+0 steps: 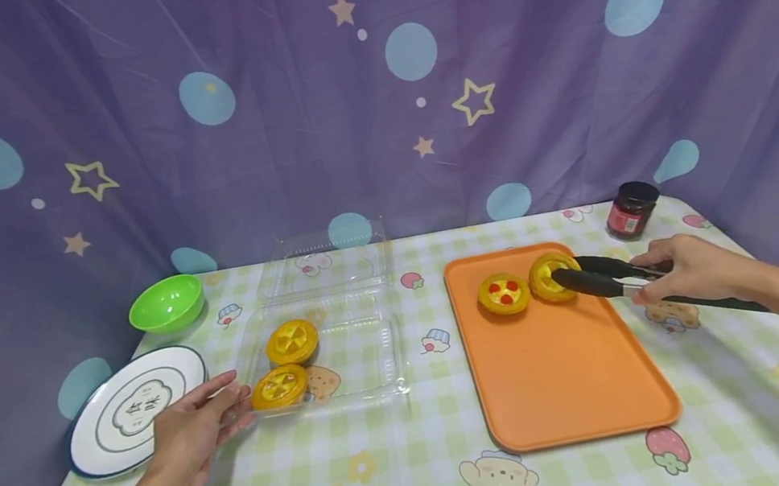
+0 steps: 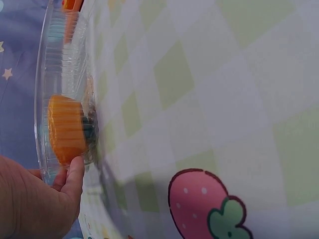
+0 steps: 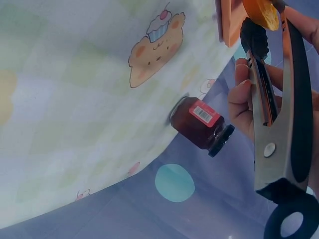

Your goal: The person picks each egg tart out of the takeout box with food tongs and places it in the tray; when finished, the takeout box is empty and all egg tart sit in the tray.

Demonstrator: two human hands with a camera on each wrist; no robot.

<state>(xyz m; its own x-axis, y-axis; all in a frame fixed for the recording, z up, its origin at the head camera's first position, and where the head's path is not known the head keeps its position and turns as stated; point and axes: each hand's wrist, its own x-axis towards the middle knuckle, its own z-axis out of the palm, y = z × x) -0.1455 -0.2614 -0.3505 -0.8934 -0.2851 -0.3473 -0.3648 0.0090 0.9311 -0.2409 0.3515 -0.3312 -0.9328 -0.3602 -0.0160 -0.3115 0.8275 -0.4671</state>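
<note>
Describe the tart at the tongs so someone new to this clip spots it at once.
Start at the orange tray, in the head view's right half, and go to its far end. The tart is the right-hand one there, between the black tips of the tongs. Unlike the red-dotted tart on its left, it shows no red on top.

Plate, white with dark blue rim (image 1: 94, 421): two dark Chinese characters (image 1: 141, 407) inside a scalloped outline at the centre, slanted to the head view; apparently 食 and 味, reading uncertain. Glass jar, dark lid (image 1: 632, 211): red label (image 3: 212, 120) on the side, bearing a white panel with a black-striped barcode (image 3: 203, 114), clearest in the right wrist view; digits and any brand name too small to make out.
</note>
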